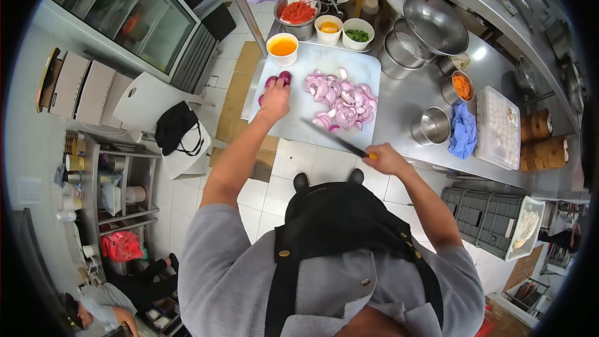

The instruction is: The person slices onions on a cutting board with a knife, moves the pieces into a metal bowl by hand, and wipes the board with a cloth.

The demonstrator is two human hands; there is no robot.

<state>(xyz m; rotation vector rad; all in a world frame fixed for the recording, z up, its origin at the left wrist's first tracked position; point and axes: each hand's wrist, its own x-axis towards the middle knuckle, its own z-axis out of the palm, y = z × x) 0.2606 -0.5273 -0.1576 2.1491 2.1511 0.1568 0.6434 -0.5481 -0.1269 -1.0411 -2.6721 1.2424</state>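
Note:
My left hand is at the left side of the white cutting board, its fingers closed over red onion pieces. The palm and fingers hide part of these pieces. A spread pile of sliced red onion lies on the right half of the board. Near the board's front edge, my right hand is closed round the yellow handle of a kitchen knife. The blade points left and away from me, its tip by the near side of the sliced pile.
Cups of orange liquid, egg yolk and chopped greens line the board's far edge, beside a bowl of shredded carrot. Rightward stand metal pots, a blue cloth and an egg box. Another person is at lower left.

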